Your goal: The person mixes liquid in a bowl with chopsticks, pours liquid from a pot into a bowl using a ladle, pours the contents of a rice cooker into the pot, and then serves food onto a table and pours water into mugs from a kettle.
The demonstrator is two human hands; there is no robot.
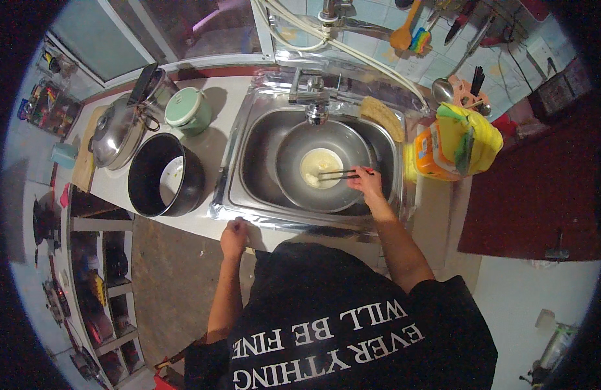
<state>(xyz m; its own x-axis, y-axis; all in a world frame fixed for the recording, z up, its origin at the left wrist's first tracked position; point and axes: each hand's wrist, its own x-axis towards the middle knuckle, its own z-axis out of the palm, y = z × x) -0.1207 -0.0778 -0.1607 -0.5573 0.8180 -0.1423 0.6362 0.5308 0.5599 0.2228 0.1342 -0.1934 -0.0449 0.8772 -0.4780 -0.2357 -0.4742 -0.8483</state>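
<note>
My right hand (pixel 365 181) holds a pair of dark chopsticks (pixel 338 174) over a wide metal basin (pixel 290 161). Their tips reach a pale yellow mixture (pixel 325 163) at the basin's centre, which appears to be in a small round bowl whose rim I cannot make out clearly. The basin rests in the stainless steel sink (pixel 256 170), below the chrome faucet (pixel 316 109). At the counter's front edge, left of the sink, my left hand (pixel 234 236) is curled closed with nothing visible in it.
On the left counter (pixel 234 102) stand a dark deep pot (pixel 193 180), a green lidded bucket (pixel 195 119) and a lidded metal pan (pixel 118 131). A loofah-like scrubber (pixel 382 117) lies behind the sink. To its right are an orange container (pixel 432 151) and yellow cloth (pixel 485 139).
</note>
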